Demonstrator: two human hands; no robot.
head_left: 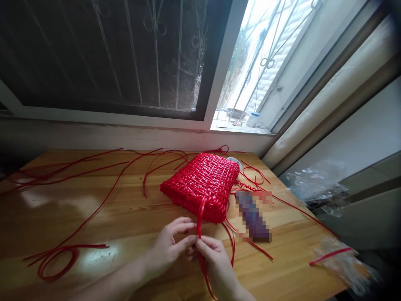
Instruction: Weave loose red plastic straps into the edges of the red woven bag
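Both hands meet at the near middle of the table (131, 217), pinching the same red strip (199, 217) that runs up into the near edge of the red woven basket (202, 184). The left hand (171, 244) has thumb and fingers closed on it, and the right hand (213, 259) grips it just beside, so it looks kept taut between them for working. The basket lies flat around mid-table, which keeps that edge facing the hands. Loose red strands (94, 175) trail off to the far left, and a coil (54, 261) sits at the near left, well apart. A blurred dark object (253, 219) lies just right of the basket, with clear plastic bags (341, 259) at the right edge. Most open room is left of the hands.
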